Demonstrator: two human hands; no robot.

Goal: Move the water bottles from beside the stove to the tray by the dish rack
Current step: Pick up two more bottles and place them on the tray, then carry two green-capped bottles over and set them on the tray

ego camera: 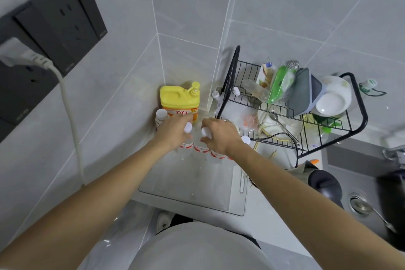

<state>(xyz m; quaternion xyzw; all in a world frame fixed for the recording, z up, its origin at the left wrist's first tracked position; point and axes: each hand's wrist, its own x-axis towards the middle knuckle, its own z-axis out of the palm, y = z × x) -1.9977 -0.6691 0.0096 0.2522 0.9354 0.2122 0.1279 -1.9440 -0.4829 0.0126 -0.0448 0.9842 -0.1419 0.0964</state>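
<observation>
A shallow clear tray (192,199) lies on the counter in the wall corner, left of the black wire dish rack (306,120). Several clear water bottles with white caps and red labels stand upright at the tray's far end. My left hand (173,131) grips one bottle (187,136) around its neck. My right hand (219,136) grips a neighbouring bottle (202,140) the same way. A third bottle (161,116) stands at the far left against the wall, and another bottle cap (246,140) shows behind my right wrist. The bottles' lower parts are partly hidden by my hands.
A yellow detergent jug (179,101) with a pump stands behind the bottles in the corner. The rack holds plates, a green bag and a grey lid. A sink (359,204) with a dark kettle (326,184) lies to the right. A wall socket with a plugged cable (70,116) is at the left.
</observation>
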